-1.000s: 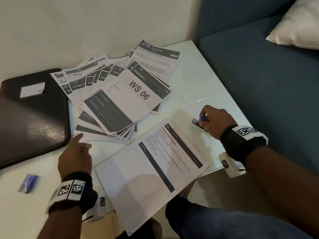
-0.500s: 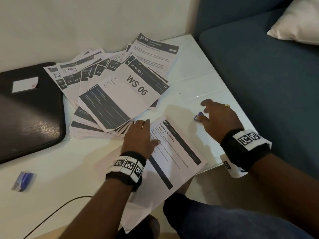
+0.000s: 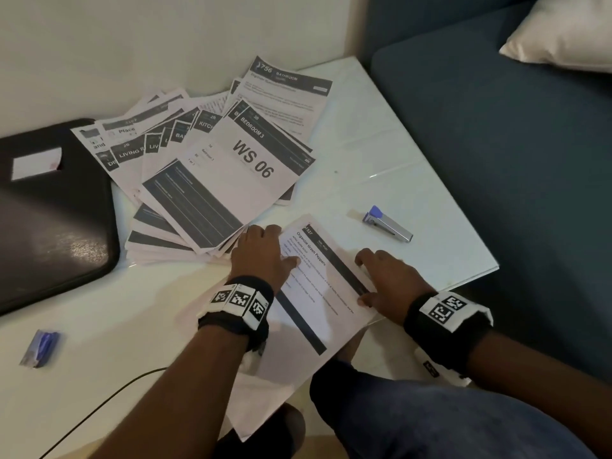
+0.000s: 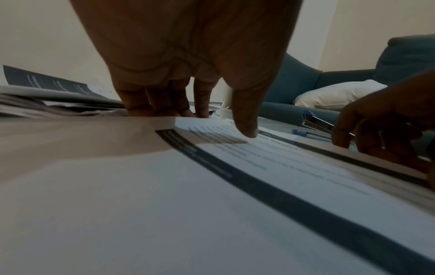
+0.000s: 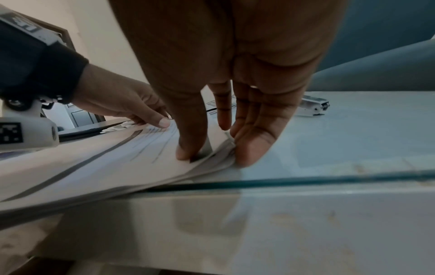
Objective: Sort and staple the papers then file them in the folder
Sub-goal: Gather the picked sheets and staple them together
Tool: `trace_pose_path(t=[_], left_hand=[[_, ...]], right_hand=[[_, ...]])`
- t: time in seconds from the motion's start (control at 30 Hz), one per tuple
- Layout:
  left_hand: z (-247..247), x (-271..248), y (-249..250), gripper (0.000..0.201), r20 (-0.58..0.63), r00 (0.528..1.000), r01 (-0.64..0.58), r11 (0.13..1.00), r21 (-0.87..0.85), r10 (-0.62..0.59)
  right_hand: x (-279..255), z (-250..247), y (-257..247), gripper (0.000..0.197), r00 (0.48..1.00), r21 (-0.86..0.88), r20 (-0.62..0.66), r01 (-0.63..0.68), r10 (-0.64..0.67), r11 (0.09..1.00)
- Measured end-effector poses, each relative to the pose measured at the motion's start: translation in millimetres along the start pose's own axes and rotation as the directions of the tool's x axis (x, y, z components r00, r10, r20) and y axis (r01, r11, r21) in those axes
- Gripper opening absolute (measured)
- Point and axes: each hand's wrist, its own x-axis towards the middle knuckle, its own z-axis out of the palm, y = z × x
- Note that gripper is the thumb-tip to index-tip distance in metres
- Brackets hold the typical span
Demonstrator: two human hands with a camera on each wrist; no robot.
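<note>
Release of the stapler; both hands now on the set
My right hand has put it down; with my left hand it lies straight-fingered on the set, just this side of the stapler; squaring up, I judge; white sheets, dark bands, edges slightly fanned; no staple visible.

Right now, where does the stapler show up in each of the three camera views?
Head: the stapler lies right of centre, just beyond the right hand.
Left wrist: the stapler is at mid-height on the right, behind the right hand.
Right wrist: the stapler is at the upper right, past the right hand.
Shared landmark: the dark-banded sheet under the left hand and right hand.
</note>
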Motion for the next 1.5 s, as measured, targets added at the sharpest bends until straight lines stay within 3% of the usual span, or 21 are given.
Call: trace_pose_path(t=[0.17,0.43,0.53,0.6,0.7,1.17,1.33,1.5], left_hand=[[-6,4,2,0.062,0.021,0.999,0.042,0.999,0.021,-0.042],[-13,11,5,0.061,0.178,0.979,0.090,0.993,0.081,-0.103],[-12,15,5,0.045,0.236,0.967,0.126,0.984,-0.129,-0.093],[-11,14,4,0.030,0.220,0.974,0.123,0.953,-0.275,-0.062],[-9,14,4,0.024,0.199,0.979,0.092,0.952,-0.291,-0.034],[1,21,8,0.033,0.120,0.992,0.072,0.977,-0.199,-0.049],[5,23,5,0.032,0.115,0.992,0.067,0.980,-0.186,-0.046],[8,23,4,0.030,0.089,0.995,0.054,0.983,-0.175,-0.039]], right_hand=[[-1,0,-6,0.054,1.000,-0.001,0.012,-0.002,0.002,1.000],[-1,1,-9,0.055,1.000,-0.001,0.021,-0.022,0.022,1.000],[0,3,-8,0.055,1.000,-0.013,0.021,-0.020,0.020,1.000],[1,4,-8,0.054,1.000,-0.018,0.023,-0.016,0.016,1.000],[1,3,-6,0.055,1.000,-0.025,0.023,-0.010,0.010,1.000],[11,-4,-5,0.055,0.994,-0.172,0.103,0.065,-0.048,0.983],[29,-22,-18,0.083,0.994,-0.271,0.026,0.114,-0.111,0.956],[48,-29,-40,0.095,0.981,-0.286,0.090,0.191,-0.173,0.939]])
